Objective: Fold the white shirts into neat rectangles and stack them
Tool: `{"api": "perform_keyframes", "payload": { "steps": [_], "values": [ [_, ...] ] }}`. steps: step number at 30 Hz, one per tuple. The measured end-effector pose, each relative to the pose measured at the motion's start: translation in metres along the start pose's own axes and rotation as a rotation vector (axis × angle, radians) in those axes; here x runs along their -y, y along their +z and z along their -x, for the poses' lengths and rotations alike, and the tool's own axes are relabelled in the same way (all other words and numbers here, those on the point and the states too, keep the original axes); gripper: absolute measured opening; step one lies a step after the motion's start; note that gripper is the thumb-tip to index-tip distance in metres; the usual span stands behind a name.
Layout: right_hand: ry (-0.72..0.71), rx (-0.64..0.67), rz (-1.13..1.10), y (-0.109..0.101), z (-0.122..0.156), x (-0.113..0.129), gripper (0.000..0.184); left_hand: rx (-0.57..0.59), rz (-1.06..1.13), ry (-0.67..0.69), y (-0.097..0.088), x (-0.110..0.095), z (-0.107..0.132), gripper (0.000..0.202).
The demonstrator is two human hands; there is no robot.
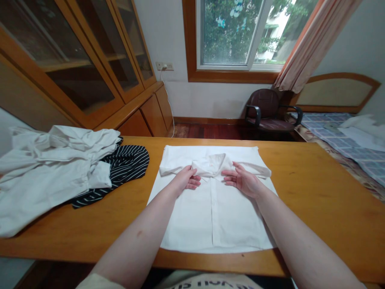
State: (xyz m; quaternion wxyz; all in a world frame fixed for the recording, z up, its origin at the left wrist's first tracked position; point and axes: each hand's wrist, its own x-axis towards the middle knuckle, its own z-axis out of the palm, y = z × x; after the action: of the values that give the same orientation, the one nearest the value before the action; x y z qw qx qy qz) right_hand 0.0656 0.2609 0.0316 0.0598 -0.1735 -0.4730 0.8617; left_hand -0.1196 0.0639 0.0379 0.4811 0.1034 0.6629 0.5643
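A white button-front shirt point(192, 216) lies flat on the wooden table, its front facing up and its placket running down the middle. Its sleeves are folded in across the upper part. The collar point(224, 161) stands up slightly, between my two hands. At the collar's left side, my left hand point(189, 179) touches the fabric with thumb and fingers apart. My right hand point(243, 180) is by the collar's right side, palm turned inward and fingers spread. Neither hand visibly grips the cloth.
White garments point(57, 168) are heaped at the table's left, over a black-and-white striped cloth point(129, 162). The wooden table point(315, 208) extends to the right. Beyond it stand an office chair point(266, 110) and a bed point(327, 124). A glass-door cabinet point(99, 116) lines the left wall.
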Motion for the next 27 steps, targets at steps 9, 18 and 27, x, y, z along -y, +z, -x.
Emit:
{"api": "perform_keyframes", "payload": {
  "steps": [9,18,27],
  "values": [
    [-0.137,-0.043,0.014,0.005,0.007,0.010,0.031,0.043,0.208,0.303,-0.003,-0.002,0.013,0.033],
    [0.024,-0.260,0.381,0.006,0.012,0.010,0.038,-0.080,-0.128,0.195,-0.004,-0.008,0.025,0.021],
    [0.132,-0.059,0.859,0.000,0.045,0.039,0.042,0.001,-0.563,0.057,-0.033,-0.019,0.043,0.040]
  ]
}}
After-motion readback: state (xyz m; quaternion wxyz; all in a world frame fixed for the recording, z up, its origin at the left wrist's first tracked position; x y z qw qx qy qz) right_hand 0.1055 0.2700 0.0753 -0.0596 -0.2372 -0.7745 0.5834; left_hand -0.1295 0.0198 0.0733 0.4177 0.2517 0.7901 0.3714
